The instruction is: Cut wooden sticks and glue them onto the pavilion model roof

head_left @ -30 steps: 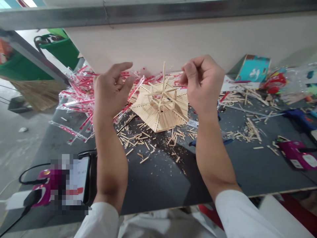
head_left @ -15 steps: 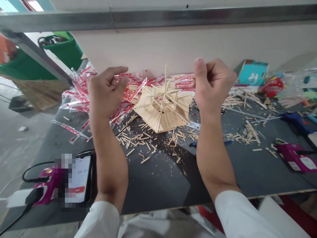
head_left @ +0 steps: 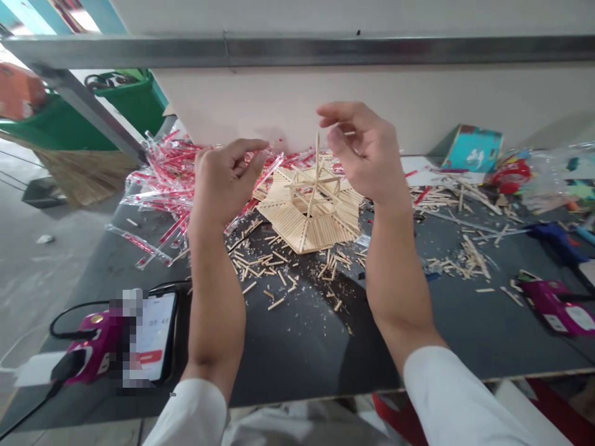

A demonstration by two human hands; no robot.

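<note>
A wooden-stick structure (head_left: 325,232) is set on the dark surface (head_left: 297,359), between the raised left hand (head_left: 227,179) and right hand (head_left: 369,152). In each grip, thumb and index finger are held apart. 1 upright stick (head_left: 317,153) is seen at the structure's centre, near the right fingertips; scraps (head_left: 276,304) are strewn in front.

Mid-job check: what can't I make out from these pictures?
Stick model, head view: underside hidden by its slatted top.
Wrappers, head view: some covered by the left hand.
Phone, head view: left part pixelated.
Right purple box, head view: end cut off by the picture's edge.
</note>
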